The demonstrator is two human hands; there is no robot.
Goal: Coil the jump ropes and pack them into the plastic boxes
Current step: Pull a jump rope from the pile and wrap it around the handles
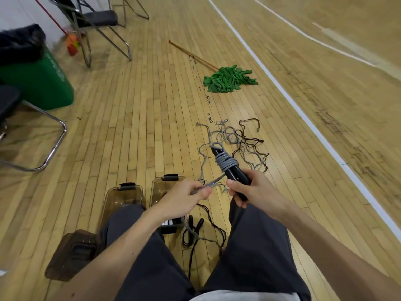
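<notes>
My right hand [252, 189] grips the black handles [233, 171] of a grey jump rope, with several turns of grey cord [225, 162] wound around them. My left hand [186, 199] pinches the grey cord just left of the handles. The loose rest of the grey rope [219, 134] lies tangled on the floor ahead, mixed with a dark brown rope [249, 140]. Another black rope with handles [195, 227] lies between my knees. Two clear brown plastic boxes [123, 195] [161, 185] stand open by my left knee, partly hidden by my leg.
A brown box lid [71, 254] lies at lower left. A green mop [227, 79] with a wooden stick lies on the floor ahead. Folding chairs [97, 25], a green bin [41, 83] and a chair frame [54, 144] stand to the left. White court lines [303, 114] run on the right.
</notes>
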